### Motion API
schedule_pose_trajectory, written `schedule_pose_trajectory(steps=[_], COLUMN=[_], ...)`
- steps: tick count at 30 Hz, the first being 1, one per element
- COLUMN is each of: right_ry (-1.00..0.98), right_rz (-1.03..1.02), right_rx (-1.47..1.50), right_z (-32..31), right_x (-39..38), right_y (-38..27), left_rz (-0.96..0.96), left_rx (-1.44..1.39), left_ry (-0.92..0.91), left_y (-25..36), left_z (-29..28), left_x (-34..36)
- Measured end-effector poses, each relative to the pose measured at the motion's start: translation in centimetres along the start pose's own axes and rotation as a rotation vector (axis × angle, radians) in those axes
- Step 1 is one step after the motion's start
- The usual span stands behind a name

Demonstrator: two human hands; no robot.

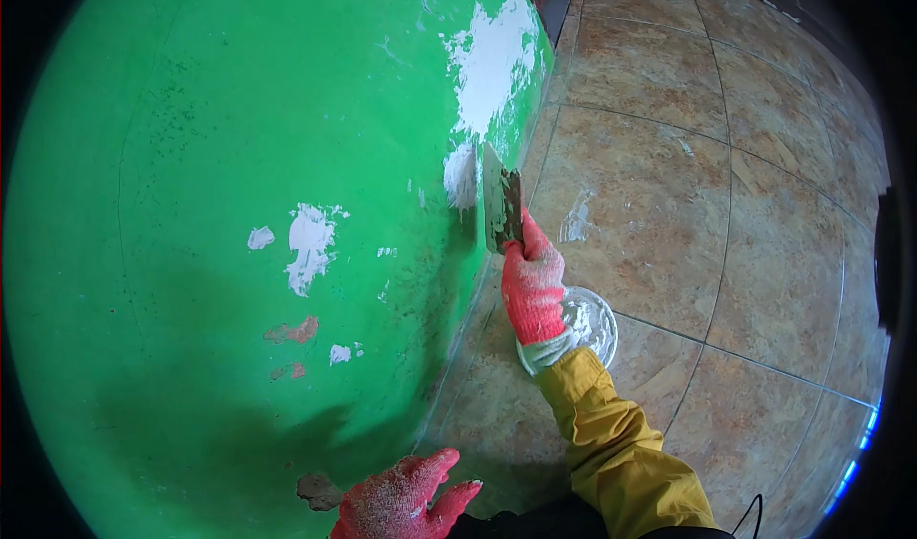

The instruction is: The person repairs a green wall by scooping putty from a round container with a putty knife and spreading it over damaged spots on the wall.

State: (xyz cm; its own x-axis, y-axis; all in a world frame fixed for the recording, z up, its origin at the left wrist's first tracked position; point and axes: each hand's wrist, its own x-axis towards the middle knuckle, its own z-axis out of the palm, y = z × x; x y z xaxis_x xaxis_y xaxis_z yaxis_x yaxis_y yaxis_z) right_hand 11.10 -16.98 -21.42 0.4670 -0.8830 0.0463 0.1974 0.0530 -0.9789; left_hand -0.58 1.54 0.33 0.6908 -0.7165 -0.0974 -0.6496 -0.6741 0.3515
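Observation:
My right hand [533, 286], in a red and white work glove, is closed round the handle of a plastering trowel [494, 200]. The trowel's flat blade stands on edge close beside the green wall [220, 147]; I cannot tell whether it touches. Just left of and above it, white filler [492, 66] is spread over the wall in a rough patch. My left hand [401, 501], gloved alike, is low at the wall's foot with thumb and forefinger apart and nothing seen in them. Beside it shows a grey-brown spot [318, 491]. A round tub [592, 324] of white paste is partly hidden behind my right wrist.
Smaller white filler patches [310, 247] and chipped, reddish bare spots [294, 331] mark the wall. Brown stone-look tiles [640, 185] cover the floor to the right, with a white smear [576, 217] on one. A thin black cable [755, 515] shows at lower right.

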Motion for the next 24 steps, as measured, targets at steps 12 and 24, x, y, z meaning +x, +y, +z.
schedule_pose_trajectory(steps=[12, 24], right_ry=[-0.092, -0.089], right_rz=[0.054, -0.078], right_rx=[0.08, -0.042], right_z=[0.0, -0.4], right_x=[0.6, -0.7], right_y=[0.3, 1.0], left_rz=[-0.008, -0.021], left_rx=[0.031, -0.004], left_ry=[0.0, -0.013], left_y=[0.2, 0.3], left_z=[0.0, 0.1], left_x=[0.3, 0.5])
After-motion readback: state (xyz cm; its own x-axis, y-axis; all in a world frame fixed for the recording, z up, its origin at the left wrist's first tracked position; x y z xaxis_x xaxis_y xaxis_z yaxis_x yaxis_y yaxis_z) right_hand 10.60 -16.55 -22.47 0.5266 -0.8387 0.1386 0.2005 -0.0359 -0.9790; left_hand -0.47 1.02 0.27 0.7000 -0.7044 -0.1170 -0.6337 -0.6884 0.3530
